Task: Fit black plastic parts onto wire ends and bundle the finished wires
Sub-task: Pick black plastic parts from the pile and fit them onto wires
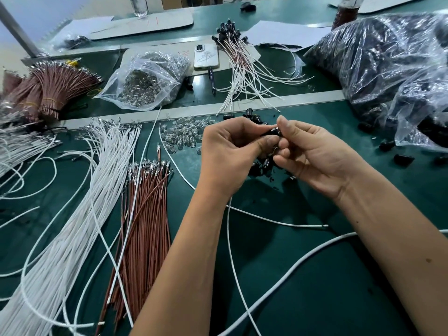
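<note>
Both hands meeting over green bench [315,275], mid-frame; left hand [228,154] grip curled, thumb and fingers pinching one end of a black plastic part [272,132]; right hand [315,154] grip clamped on other end of same part, thumb on top, fingers curled under; white wire [229,229] hanging below the hands and trailing toward the near edge; whether its end is seated in the part cannot tell, hidden by fingers; small heap of loose black parts [257,118] on bench just behind and under the hands; pile of clear glass bulbs [180,134] just left of left hand; long white wire bundle [80,214] fanned across left side; brown wire bundle [143,219] beside it, metal terminals at far end; finished wires with black caps [238,61] lying far centre, near a phone [206,56]; clear bag of bulbs [148,81] far left-centre; tied brown wire bunches [53,90] at far left; big plastic bag of black parts [388,69] at far right
</note>
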Action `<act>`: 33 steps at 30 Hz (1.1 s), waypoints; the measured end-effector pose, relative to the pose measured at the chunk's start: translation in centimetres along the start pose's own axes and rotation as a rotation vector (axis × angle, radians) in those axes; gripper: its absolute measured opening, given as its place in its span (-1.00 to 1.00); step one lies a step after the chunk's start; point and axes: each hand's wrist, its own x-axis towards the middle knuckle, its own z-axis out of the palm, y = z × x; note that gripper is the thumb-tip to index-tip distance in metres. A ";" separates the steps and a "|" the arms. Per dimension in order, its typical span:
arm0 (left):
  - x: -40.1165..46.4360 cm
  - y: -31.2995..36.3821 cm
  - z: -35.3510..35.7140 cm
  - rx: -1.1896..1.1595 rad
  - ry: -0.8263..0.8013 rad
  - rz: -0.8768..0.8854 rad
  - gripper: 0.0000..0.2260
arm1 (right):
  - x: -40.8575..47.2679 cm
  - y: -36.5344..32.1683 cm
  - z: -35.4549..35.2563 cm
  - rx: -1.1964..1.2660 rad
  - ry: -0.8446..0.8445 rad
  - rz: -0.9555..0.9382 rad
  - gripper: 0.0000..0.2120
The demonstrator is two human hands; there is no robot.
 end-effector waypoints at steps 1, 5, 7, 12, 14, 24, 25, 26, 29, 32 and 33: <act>0.0 0.0 0.1 0.000 0.029 -0.016 -0.87 | 0.1 0.1 0.0 -0.038 0.011 -0.054 -0.79; -0.1 -0.3 0.2 0.072 0.140 -0.061 -0.85 | 0.1 0.3 -0.1 -0.174 -0.017 -0.168 -0.66; -0.1 -0.4 0.1 0.130 0.116 -0.082 -0.84 | 0.1 0.4 -0.3 -0.211 0.000 -0.183 -0.72; 0.0 -0.3 0.1 0.127 0.034 -0.154 -0.88 | 0.3 0.6 -0.3 -0.301 0.087 -0.375 -0.84; -0.1 0.0 0.1 0.059 0.066 -0.183 -0.93 | 0.3 0.8 -0.2 -0.371 0.094 -0.463 -0.87; -0.3 0.6 0.3 -0.107 0.027 -0.244 -0.89 | 0.1 0.6 -0.4 -0.526 0.108 -0.608 -0.67; -0.3 0.7 0.3 -0.112 0.023 -0.241 -0.88 | 0.0 0.6 -0.4 -0.553 0.119 -0.625 -0.66; -0.3 0.8 0.3 -0.115 0.024 -0.240 -0.88 | 0.0 0.6 -0.4 -0.579 0.131 -0.641 -0.66; -0.4 0.8 0.4 -0.111 0.031 -0.243 -0.85 | -0.1 0.7 -0.3 -0.639 0.161 -0.681 -0.63; -0.4 0.9 0.2 -0.102 0.023 -0.242 -0.83 | 0.0 0.7 -0.3 -0.665 0.167 -0.701 -0.64; -0.3 0.9 0.2 -0.095 0.018 -0.241 -0.83 | 0.0 0.7 -0.3 -0.667 0.167 -0.706 -0.66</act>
